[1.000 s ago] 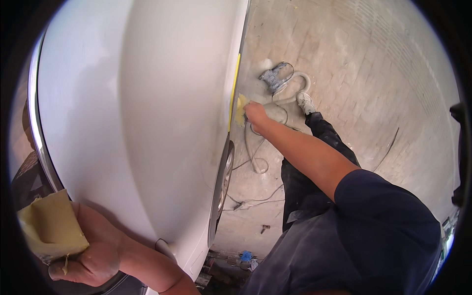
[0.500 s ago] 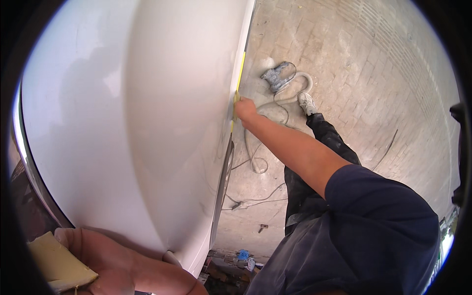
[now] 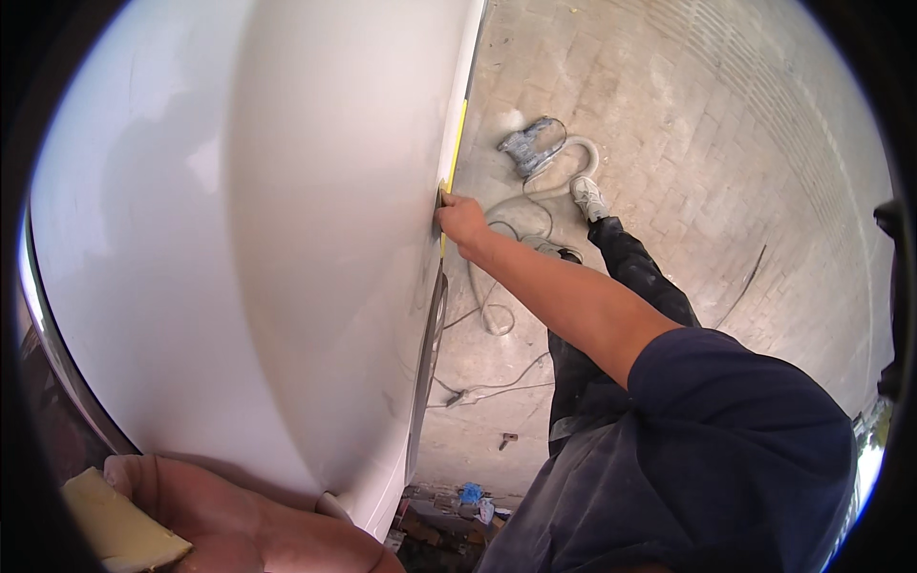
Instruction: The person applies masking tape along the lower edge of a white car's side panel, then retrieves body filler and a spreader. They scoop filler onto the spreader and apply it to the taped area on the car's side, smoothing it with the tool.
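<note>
A large, smooth, pale vehicle body panel (image 3: pixel 315 239) fills the left half of the view. My right hand (image 3: pixel 462 224) is at the panel's long right edge, its fingers closed around a thin dark grey piece whose kind I cannot make out. A strip of yellow tape (image 3: pixel 458 143) follows that edge and runs behind my fingers. At the lower left, my left hand (image 3: pixel 186 501) lies by the panel's near end, closed on a yellow foam pad (image 3: pixel 122 523). Its fingertips are partly hidden.
A dusty grey power sander (image 3: pixel 527 151) with a hose (image 3: pixel 589 153) lies on the paved floor (image 3: pixel 659 172), close to my shoe (image 3: pixel 588 199). Cables (image 3: pixel 497 390) curl beside my legs. A small brown piece (image 3: pixel 507 440) and clutter (image 3: pixel 449 530) lie nearer.
My right hand has shifted slightly left and down along the panel's edge, and more of the grey piece shows. The whole view has drifted a little left. My left hand still holds the foam pad.
</note>
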`<state>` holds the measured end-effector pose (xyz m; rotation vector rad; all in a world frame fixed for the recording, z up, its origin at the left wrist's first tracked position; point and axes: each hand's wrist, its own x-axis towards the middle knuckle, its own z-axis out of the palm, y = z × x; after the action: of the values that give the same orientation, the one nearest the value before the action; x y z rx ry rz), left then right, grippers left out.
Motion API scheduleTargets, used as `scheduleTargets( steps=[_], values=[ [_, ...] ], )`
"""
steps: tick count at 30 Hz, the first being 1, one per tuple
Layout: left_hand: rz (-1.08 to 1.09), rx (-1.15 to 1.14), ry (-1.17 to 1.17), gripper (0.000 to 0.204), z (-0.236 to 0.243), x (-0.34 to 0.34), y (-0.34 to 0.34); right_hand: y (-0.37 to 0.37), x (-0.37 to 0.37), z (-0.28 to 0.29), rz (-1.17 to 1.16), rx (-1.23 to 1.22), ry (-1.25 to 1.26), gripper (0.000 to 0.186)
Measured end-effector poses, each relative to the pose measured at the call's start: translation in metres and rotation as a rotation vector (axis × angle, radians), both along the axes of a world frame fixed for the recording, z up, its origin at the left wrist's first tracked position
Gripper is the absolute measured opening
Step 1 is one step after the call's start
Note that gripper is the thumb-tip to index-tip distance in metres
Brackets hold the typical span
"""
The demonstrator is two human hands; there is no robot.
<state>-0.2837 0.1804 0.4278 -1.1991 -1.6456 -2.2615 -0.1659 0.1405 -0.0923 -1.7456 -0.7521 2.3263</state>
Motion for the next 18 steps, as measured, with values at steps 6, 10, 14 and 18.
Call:
scheduleTargets(
  steps=[6,10,14,18],
  values=[
    [0.039,0.044,-0.055,0.034,-0.002,0.001,0.000,0.001,0.022,0.031,-0.095,-0.131,0.164,0.048],
    [-0.012,0.074,-0.067,0.034,-0.001,-0.002,-0.001,0.007,0.056,0.032,-0.256,-0.214,0.172,0.020],
    [-0.005,0.086,-0.088,0.033,-0.002,0.000,-0.004,0.021,0.051,0.008,-0.068,0.009,-0.048,0.019],
    [0.001,0.071,-0.071,0.032,-0.004,0.003,-0.001,0.035,0.028,-0.015,-0.035,0.130,-0.112,0.033]
  ],
)
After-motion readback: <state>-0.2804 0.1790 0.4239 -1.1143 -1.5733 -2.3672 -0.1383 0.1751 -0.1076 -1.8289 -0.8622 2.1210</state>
